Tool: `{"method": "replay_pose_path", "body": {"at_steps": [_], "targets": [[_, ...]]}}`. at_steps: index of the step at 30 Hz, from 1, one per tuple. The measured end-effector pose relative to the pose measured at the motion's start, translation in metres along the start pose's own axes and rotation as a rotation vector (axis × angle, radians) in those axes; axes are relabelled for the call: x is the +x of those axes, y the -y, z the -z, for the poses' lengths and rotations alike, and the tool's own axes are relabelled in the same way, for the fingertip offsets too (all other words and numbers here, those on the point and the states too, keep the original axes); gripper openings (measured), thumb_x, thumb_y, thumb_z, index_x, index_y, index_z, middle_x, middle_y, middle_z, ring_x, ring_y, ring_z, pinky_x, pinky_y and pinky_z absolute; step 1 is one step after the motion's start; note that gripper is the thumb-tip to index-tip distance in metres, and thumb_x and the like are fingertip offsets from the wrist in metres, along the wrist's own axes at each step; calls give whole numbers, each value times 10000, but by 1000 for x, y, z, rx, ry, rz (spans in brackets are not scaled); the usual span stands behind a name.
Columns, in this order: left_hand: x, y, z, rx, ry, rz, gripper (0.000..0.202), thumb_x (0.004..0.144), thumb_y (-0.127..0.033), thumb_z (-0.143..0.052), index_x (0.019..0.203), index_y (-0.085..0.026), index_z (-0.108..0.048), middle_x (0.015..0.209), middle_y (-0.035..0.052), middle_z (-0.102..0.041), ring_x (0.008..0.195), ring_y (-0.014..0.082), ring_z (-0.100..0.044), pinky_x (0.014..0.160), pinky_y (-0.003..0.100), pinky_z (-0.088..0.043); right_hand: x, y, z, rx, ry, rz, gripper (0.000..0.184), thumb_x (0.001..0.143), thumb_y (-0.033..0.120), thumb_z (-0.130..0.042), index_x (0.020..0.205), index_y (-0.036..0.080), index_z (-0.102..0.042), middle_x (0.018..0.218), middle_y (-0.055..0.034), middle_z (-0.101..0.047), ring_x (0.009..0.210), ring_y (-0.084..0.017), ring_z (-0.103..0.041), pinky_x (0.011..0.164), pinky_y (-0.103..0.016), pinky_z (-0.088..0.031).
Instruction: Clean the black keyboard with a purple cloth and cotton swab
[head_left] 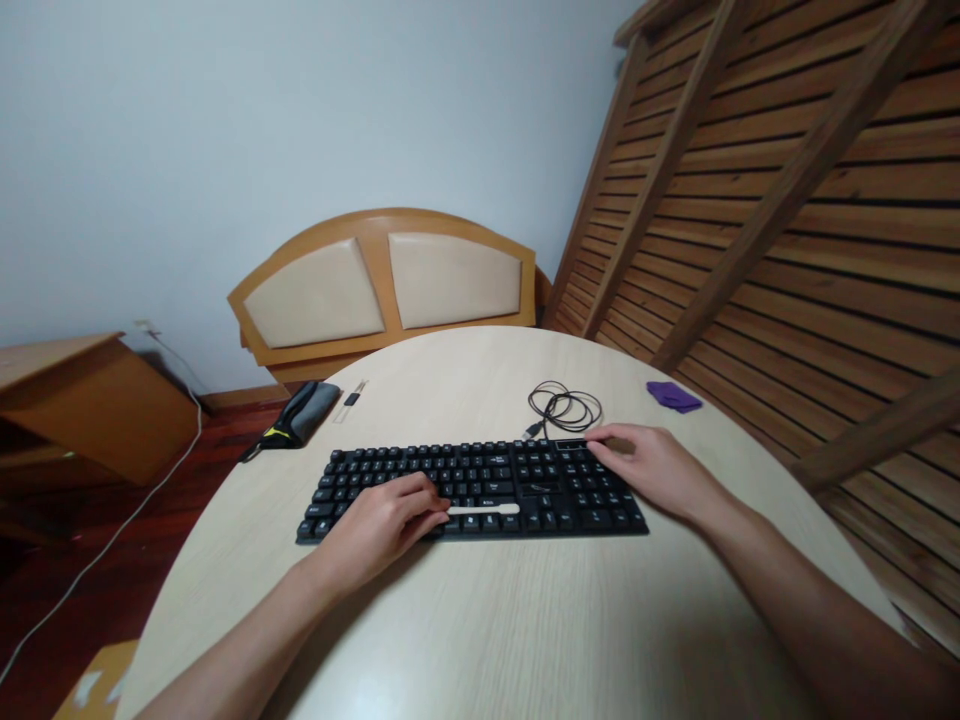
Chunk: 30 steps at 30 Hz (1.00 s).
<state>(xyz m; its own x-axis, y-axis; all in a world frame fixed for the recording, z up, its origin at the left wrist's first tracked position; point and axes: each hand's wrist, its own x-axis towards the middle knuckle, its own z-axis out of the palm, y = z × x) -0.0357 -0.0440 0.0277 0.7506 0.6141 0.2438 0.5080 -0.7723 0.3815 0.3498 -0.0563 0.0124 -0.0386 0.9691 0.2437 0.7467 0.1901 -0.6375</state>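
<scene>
A black full-size keyboard [480, 490] lies flat on the round table [480, 620] in front of me. My left hand [397, 515] rests over its left half, thumb and fingers pinched on a slim white stick [484, 509] with a wider, flattened head. That head points right and lies over the bottom rows of keys; whether it has bristles is too small to tell. Over at the number pad's top corner, my right hand [637, 465] grips the keyboard's back edge between thumb and fingers.
Behind the keyboard lies its coiled black cable [564, 407] with a USB plug. A purple folded cloth [673, 396] sits at the right, a grey-black pouch [300, 415] and a small black-and-clear item [351, 399] at the left. A padded chair back [382, 285] stands beyond the table.
</scene>
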Motion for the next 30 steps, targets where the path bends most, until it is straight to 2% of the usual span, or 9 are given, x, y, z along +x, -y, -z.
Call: {"method": "replay_pose_path", "body": {"at_steps": [9,21,30], "targets": [[7,-12,-16,23,-38,19,251,1065,-314,-485,1028,-193,-701,989,37,-684,845,171,-671,705,294,-545,0,-1,-1,65,52,26,314,915,456,-593,1059,247,-777,1073,-66,-777,946,-270,-734,855,-399,-599],[7,-5,-19,0,-53,-10,235,1069,-314,-477,1070,-195,-679,1017,43,-677,890,171,-662,767,311,-549,-1,-2,2,103,90,25,330,930,444,-583,1123,246,-763,1122,-70,-762,982,-253,-730,881,-390,-596],[16,-21,-22,-12,-50,13,233,1053,-305,-511,1043,-196,-716,997,47,-687,868,174,-671,744,296,-557,-1,-3,3,110,94,33,309,934,422,-591,1124,252,-764,1113,-72,-767,978,-261,-731,900,-422,-593]]}}
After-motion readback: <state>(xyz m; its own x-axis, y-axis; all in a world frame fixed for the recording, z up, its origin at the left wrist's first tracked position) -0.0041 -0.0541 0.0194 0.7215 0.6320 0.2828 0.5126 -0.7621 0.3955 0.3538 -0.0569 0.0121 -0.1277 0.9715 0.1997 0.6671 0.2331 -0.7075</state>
